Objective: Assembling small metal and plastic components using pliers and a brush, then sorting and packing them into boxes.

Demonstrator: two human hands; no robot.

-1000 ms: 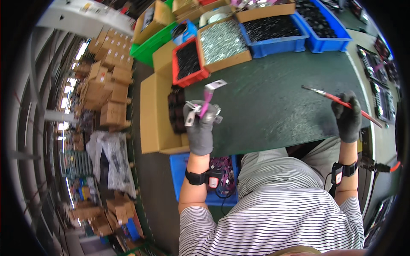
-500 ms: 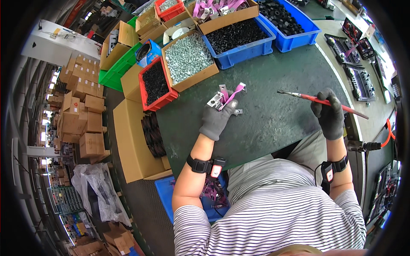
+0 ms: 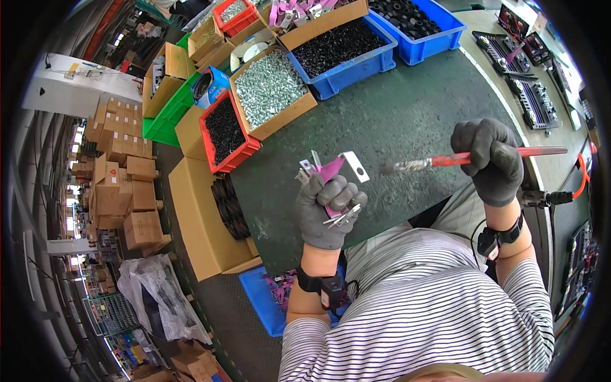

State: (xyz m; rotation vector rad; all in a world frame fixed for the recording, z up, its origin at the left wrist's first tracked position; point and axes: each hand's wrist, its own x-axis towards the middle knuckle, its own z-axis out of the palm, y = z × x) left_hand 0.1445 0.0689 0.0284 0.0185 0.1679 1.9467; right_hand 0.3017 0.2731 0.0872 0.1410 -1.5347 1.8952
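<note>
My gloved left hand (image 3: pixel 331 207) is closed round a purple-sleeved metal strip assembly (image 3: pixel 330 169). Flat silvery tabs with holes stick out beyond the fingers on both sides, and the middle of the piece is hidden by the glove. In my gloved right hand (image 3: pixel 490 156) a slim brush with a red handle (image 3: pixel 450 159) is gripped. Its metal collar and blurred tip point left toward the purple piece, a short gap away. Both hands are above the dark green tabletop (image 3: pixel 407 127).
Along the table's far side stand a carton of silvery screws (image 3: pixel 270 86), a red bin of black screws (image 3: pixel 226 130), a blue bin of small black parts (image 3: pixel 344 57) and another blue bin (image 3: pixel 417 32). A blue tub (image 3: pixel 270 318) with purple strips sits below, left of my lap.
My left hand has come nearer my body and turned, fingers now wrapped over the purple piece. The brush has swung level and its tip moved lower and leftward.
</note>
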